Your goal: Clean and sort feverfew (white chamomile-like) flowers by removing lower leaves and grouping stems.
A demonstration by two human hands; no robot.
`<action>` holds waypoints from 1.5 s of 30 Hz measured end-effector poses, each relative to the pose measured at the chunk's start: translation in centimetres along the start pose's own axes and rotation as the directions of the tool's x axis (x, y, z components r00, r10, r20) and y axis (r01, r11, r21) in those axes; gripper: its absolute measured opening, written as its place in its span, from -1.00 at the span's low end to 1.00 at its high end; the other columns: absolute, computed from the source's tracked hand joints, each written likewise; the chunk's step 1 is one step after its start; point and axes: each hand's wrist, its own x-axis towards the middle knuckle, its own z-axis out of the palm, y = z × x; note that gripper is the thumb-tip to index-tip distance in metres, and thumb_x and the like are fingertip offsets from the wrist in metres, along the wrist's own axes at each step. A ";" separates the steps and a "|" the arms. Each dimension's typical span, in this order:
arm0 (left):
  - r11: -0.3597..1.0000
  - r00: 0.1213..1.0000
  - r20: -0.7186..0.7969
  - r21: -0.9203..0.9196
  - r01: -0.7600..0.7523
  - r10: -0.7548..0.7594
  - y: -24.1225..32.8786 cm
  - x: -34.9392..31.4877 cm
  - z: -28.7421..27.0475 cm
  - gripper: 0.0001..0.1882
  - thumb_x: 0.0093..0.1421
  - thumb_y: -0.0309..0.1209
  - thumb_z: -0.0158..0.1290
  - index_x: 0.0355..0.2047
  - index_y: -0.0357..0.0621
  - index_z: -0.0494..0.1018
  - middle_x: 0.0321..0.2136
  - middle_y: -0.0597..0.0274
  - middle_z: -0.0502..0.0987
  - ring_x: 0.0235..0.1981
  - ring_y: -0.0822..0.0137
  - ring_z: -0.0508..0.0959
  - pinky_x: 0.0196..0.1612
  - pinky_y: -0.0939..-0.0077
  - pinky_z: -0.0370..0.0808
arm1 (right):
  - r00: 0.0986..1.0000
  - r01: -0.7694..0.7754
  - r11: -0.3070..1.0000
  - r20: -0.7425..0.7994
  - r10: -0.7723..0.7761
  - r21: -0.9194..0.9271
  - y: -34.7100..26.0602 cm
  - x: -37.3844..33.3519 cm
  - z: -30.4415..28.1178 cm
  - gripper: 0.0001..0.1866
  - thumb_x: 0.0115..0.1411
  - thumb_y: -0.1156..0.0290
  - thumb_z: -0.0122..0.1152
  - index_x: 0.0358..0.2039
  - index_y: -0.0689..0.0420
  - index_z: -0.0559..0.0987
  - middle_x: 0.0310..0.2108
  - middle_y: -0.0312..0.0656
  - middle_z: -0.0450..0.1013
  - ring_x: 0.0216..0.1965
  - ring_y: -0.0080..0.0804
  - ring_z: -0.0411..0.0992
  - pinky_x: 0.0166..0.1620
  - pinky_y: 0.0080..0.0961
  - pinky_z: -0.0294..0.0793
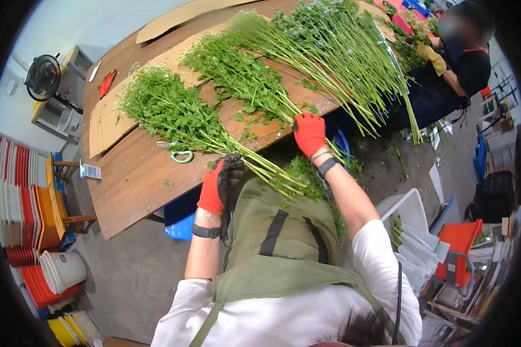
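My left hand (217,184), in a red glove with a black palm, is curled at the stems of a leafy bunch of small-flowered stems (173,113). Its fingertips are partly hidden there, and the cut ends reach past it over my apron. Farther right, my right hand (310,134), in a red glove, is closed round the stems of a second flower bunch (243,78). These stems pass under its fingers and out over the table edge. Green-handled scissors (182,157) lie beside the left bunch. Loose leaves are scattered between the bunches.
A big pile of long-stemmed greens (341,55) covers the right of the wooden table (133,194). Cardboard (111,132) lies under the bunches. A red glove (107,83) rests far left. A person with yellow gloves (433,58) works at the right. Stacked buckets (62,272) stand lower left.
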 end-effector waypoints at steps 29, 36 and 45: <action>0.948 0.970 -0.063 -0.206 -0.244 0.236 15.9 13.4 1.6 0.30 -0.11 0.70 -0.20 0.29 -0.21 0.28 0.10 -0.02 0.50 0.00 -0.06 0.55 0.14 -0.16 0.46 | 0.864 -0.444 -0.294 0.491 0.110 0.846 7.1 -27.2 -4.1 -0.49 0.16 0.41 0.13 0.14 0.26 0.38 -0.34 -0.09 0.54 -0.50 -0.51 0.41 -0.45 -0.55 0.34; 0.860 0.907 -0.065 -0.298 -0.415 0.416 18.5 16.8 -1.3 0.19 0.05 0.64 -0.28 0.39 -0.09 0.17 0.25 0.05 0.38 0.17 0.00 0.45 0.23 0.04 0.40 | 0.790 -0.538 -0.436 0.612 0.037 0.721 10.0 -34.4 -1.6 -0.55 0.15 0.44 0.12 0.08 0.23 0.46 -0.38 -0.02 0.57 -0.44 -0.34 0.51 -0.35 -0.42 0.49; 0.883 0.955 -0.220 -0.383 -0.271 0.198 13.5 18.5 -2.7 0.20 0.09 0.58 -0.17 0.44 -0.13 0.02 0.39 -0.04 0.17 0.32 0.06 0.30 0.27 0.15 0.35 | 0.756 -0.422 -0.624 0.635 0.159 0.658 11.4 -38.4 0.5 -0.51 0.17 0.43 0.17 0.14 0.21 0.42 -0.36 0.04 0.56 -0.44 -0.26 0.54 -0.35 -0.35 0.55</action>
